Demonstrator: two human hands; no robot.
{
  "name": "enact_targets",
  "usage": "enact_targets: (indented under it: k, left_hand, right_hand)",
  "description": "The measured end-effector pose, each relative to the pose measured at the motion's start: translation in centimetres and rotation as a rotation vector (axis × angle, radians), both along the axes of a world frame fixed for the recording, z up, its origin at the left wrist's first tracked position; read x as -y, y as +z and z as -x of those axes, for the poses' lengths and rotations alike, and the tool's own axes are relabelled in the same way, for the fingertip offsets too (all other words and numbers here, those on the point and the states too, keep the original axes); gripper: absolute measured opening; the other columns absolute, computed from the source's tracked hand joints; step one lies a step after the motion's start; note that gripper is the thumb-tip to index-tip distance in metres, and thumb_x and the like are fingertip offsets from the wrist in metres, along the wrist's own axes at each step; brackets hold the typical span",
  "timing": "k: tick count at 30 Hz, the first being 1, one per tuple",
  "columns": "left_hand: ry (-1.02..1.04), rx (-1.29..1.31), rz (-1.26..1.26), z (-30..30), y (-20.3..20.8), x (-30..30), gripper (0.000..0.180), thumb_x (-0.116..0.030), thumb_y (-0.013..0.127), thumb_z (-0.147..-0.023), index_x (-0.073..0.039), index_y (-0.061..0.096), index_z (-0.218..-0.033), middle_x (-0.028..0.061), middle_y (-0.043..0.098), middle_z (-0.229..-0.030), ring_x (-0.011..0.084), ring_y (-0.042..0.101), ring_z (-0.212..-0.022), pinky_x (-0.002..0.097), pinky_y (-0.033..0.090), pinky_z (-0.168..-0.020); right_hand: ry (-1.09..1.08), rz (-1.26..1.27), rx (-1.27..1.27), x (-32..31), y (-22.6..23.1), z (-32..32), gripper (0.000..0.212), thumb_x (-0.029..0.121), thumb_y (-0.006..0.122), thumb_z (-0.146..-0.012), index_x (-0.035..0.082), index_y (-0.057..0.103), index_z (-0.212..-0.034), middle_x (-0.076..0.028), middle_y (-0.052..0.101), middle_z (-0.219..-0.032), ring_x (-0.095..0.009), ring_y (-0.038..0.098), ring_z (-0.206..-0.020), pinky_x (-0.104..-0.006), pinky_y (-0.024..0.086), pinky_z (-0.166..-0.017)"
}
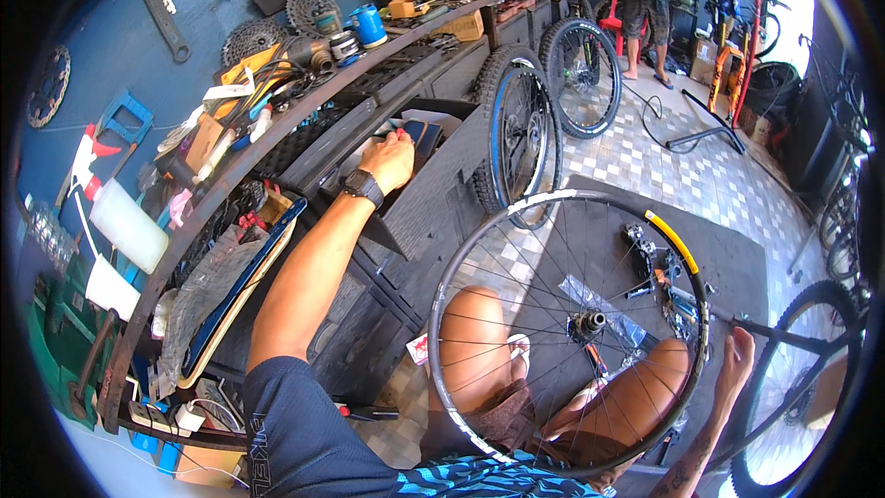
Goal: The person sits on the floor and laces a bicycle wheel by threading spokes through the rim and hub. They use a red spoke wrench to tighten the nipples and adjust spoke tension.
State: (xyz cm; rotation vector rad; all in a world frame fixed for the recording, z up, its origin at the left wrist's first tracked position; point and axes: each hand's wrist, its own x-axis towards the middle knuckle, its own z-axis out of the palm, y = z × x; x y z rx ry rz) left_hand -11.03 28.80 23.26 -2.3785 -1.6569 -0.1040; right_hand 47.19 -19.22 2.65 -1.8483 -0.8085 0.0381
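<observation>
A bare bicycle wheel (pixel 446 283) without a tyre rests across my lap, its black rim marked with a yellow patch and its hub (pixel 586 326) in the middle. At the left, my left hand (pixel 387 161), with a dark watch on the wrist, reaches into an open drawer (pixel 419 195) of the workbench. Its fingers are closed at a small red thing that I cannot make out. Dark boxes lie in the drawer beside them. My right hand (pixel 735 358) is just outside the wheel's right edge, fingers stretched out, holding nothing visible.
A cluttered workbench (pixel 369 69) runs along the left, with a spray bottle (pixel 129 221) near me. Bicycle wheels with tyres (pixel 516 134) stand against it. Loose parts (pixel 678 304) lie on a dark mat (pixel 733 258). A person (pixel 645 9) stands at the back; bicycles line the right.
</observation>
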Motion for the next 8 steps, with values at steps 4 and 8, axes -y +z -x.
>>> enact_targets:
  k: [4,8]
  left_hand:
    - [-0.041,0.017,0.047,1.3,0.0,-1.8,0.046,-0.027,0.077,-0.084,0.007,0.066,-0.113,0.0303,0.069,-0.118,0.0453,0.068,-0.113,0.0499,0.057,-0.095]
    - [-0.228,0.103,0.101,-5.9,-1.1,-4.0,0.076,-0.039,0.083,-0.081,0.000,0.060,-0.142,0.0270,0.058,-0.148,0.0364,0.055,-0.140,0.0475,0.046,-0.116]
  right_hand:
    - [-0.040,-0.046,-0.096,0.2,0.3,0.8,0.031,0.013,0.067,-0.103,0.003,0.066,-0.132,-0.009,0.068,-0.129,-0.021,0.062,-0.125,-0.0397,0.050,-0.104]
    - [-0.083,-0.110,-0.088,2.2,-0.1,2.4,0.030,0.008,0.069,-0.101,0.005,0.067,-0.130,-0.009,0.067,-0.131,-0.020,0.064,-0.123,-0.0381,0.053,-0.103]
